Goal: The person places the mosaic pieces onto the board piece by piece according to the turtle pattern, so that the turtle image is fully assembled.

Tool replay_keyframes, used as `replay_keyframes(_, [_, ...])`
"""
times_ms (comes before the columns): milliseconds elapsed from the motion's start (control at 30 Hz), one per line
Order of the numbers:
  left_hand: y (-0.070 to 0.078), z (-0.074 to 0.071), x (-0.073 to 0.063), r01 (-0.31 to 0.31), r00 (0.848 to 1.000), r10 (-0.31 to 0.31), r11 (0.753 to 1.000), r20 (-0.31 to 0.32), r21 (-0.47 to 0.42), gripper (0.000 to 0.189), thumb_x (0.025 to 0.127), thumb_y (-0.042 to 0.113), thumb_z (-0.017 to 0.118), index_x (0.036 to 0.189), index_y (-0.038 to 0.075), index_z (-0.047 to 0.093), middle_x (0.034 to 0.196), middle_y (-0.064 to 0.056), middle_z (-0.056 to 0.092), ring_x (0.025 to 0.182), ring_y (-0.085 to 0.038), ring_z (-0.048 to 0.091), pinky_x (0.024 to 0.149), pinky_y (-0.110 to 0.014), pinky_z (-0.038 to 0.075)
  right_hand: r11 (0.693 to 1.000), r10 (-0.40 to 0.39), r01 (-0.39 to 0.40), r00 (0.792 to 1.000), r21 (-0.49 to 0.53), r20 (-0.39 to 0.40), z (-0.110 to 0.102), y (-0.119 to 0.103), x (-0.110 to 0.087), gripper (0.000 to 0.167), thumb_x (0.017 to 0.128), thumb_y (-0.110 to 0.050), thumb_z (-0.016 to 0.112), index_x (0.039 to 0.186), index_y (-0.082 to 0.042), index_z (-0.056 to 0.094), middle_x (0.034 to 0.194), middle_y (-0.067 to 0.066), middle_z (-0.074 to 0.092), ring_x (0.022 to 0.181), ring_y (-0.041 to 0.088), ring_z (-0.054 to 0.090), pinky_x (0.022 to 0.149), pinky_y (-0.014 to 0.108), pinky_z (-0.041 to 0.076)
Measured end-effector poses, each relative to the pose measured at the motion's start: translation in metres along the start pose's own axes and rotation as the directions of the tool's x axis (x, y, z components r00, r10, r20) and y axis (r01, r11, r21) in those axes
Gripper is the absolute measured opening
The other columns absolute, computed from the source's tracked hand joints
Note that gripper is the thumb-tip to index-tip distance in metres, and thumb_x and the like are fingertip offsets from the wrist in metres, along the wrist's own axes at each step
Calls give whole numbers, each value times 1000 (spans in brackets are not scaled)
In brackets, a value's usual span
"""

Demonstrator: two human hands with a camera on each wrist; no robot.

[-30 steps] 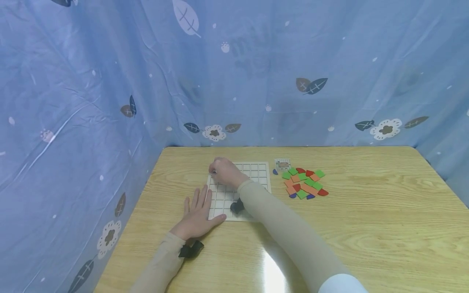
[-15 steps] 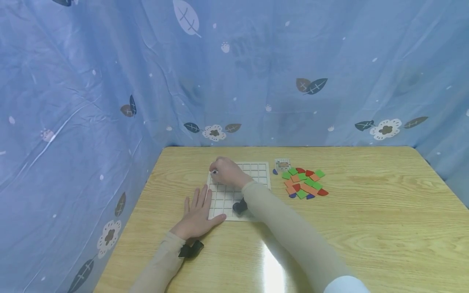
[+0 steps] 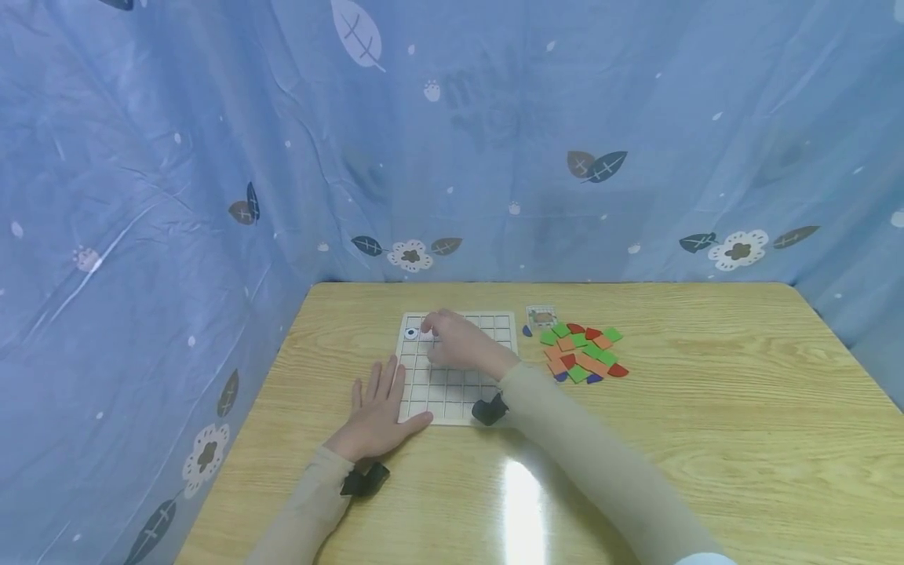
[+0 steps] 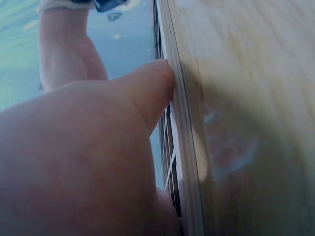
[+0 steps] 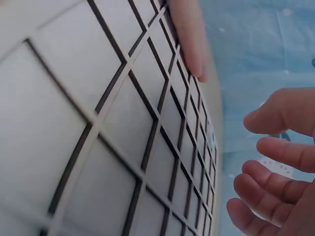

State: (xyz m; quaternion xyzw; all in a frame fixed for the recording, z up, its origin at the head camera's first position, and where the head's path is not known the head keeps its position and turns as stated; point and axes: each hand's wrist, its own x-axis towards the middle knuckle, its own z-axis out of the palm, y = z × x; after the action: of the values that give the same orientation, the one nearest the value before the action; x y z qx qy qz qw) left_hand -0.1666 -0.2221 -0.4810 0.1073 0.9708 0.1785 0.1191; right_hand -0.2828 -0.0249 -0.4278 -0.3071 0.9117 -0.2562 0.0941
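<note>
A white grid board [image 3: 452,400] lies on the wooden table. A small round eye piece [image 3: 411,333] sits in a cell at the board's far left corner. My right hand [image 3: 452,339] hovers over the board just right of that piece, fingers loosely curled and empty; the right wrist view shows the fingers [image 5: 270,147] apart above the grid [image 5: 98,123]. My left hand [image 3: 377,408] lies flat on the table. Its thumb [image 4: 152,88] touches the board's near left edge [image 4: 173,147].
A pile of green, orange, red and blue flat pieces [image 3: 582,353] lies right of the board, with a small picture card [image 3: 542,316] and one blue piece [image 3: 526,331] behind it. Blue patterned curtain encloses the table [image 3: 706,392] at back and left.
My right hand has let go of the eye piece in the far left cell and drawn back to the right. The left hand has stayed put.
</note>
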Motion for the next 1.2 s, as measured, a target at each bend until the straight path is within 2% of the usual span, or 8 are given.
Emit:
replay_keyframes(300, [1,-1,0,-6,1000,6,1000,2,-13,106,100,69,49,167,2,1,175,-14,-14,160,-41,-16,122,-71,-10,997,71,-70,996,25,-56,-16,10,-37,49,91,-19,69,139,-12,61,132,7,60,114,24,62,95,42,55])
replay_keyframes(433, [-1,1,1,-8,1000,8,1000,-2,1,107,99,72,47,167,3,1,175,-14,-14,160,-41,-16,122,-71,-9,994,99,-93,990,60,-102,-24,27,-51,48,95,-22,68,140,-11,61,135,8,58,116,26,62,93,45,55])
replay_keyframes(567, [-3,1,2,-8,1000,8,1000,-7,2,107,99,72,47,167,4,2,175,-13,-13,160,-41,-15,122,-71,-9,990,119,-104,981,99,-152,-33,48,-61,47,96,-19,68,140,-6,60,137,15,57,119,32,60,94,51,54])
replay_keyframes(767, [-1,1,1,-7,1000,7,1000,3,1,106,99,71,47,167,4,1,175,-13,-14,160,-40,-16,122,-71,-9,985,163,-144,957,93,-241,-45,79,-75,47,95,-17,69,138,0,59,129,21,62,105,33,65,85,48,55])
replay_keyframes(867, [-1,0,0,-9,1000,9,1000,-1,0,106,100,70,48,167,3,1,175,-13,-14,160,-41,-15,122,-72,-9,980,192,-170,948,107,-253,-50,91,-82,46,95,-16,66,138,1,59,127,22,62,101,33,66,84,48,54])
replay_keyframes(1000, [0,-1,0,-11,1000,11,1000,-4,-2,106,100,69,49,167,3,1,175,-14,-13,160,-42,-14,122,-72,-8,969,228,-197,943,146,-241,-54,103,-90,45,96,-14,64,138,3,58,128,23,61,109,36,64,90,51,53])
replay_keyframes(1200, [0,0,-1,-24,999,23,999,-30,-40,105,100,66,53,166,0,6,175,-18,-8,160,-44,-12,121,-72,-9,968,242,-220,942,116,-232,-53,114,-94,41,98,-13,68,134,4,58,127,24,63,116,40,63,94,54,53])
